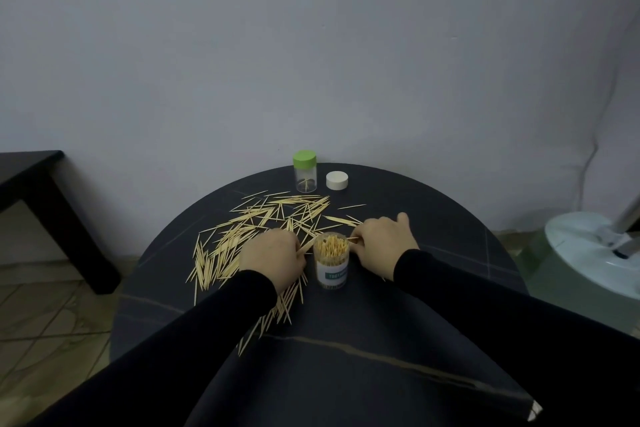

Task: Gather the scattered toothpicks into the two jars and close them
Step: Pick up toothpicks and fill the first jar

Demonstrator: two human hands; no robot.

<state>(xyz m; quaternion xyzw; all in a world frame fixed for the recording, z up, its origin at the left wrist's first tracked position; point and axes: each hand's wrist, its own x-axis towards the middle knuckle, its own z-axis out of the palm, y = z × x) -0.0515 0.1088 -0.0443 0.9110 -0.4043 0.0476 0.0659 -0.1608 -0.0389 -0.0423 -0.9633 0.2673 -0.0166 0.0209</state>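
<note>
An open clear jar point(331, 272) with a teal label stands near the middle of the round dark table point(381, 322), packed with upright toothpicks. My left hand point(273, 258) is just left of it, pinching a few toothpicks by the jar's rim. My right hand point(382, 244) is just right of the jar, holding toothpicks that point toward the rim. Scattered toothpicks point(263, 222) cover the table behind and left of the jar. A second clear jar with a green lid point(305, 171) stands closed at the far edge, nearly empty. A white lid point(337, 180) lies beside it.
A dark low table point(41, 198) stands to the left on the tiled floor. A white fan base point(595, 246) sits at the right. A grey wall is close behind the round table.
</note>
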